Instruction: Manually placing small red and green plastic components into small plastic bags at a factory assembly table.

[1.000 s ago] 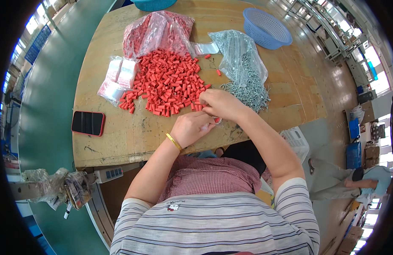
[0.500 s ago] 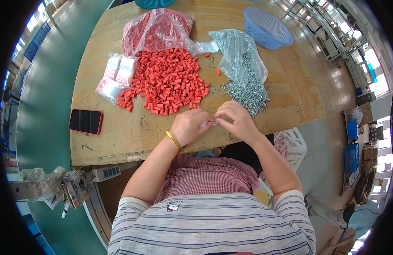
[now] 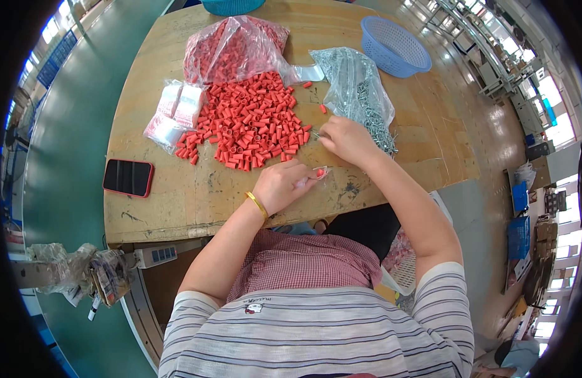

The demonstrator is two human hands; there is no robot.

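My left hand (image 3: 280, 187) is closed on a small clear plastic bag (image 3: 324, 171) near the front of the table. A red piece shows inside it. My right hand (image 3: 346, 140) is at the left edge of a heap of grey metal screws (image 3: 380, 129). Its fingertips are pinched together over a few loose screws; a thin screw seems to stick out at the tips. Left of it spreads a big heap of red plastic caps (image 3: 250, 123), open at one end. My right hand covers part of the screws.
Behind the caps lies a large clear bag of red caps (image 3: 237, 50); a clear bag (image 3: 348, 72) lies over the screws. Flat plastic bags (image 3: 177, 107) and a phone (image 3: 128, 178) are at left. A blue basket (image 3: 392, 47) stands at the back right, a teal basket (image 3: 231, 6) behind.
My right hand has left my left hand and moved forward to the edge of the screws. The left hand keeps its place, and the small bag with the red piece now shows.
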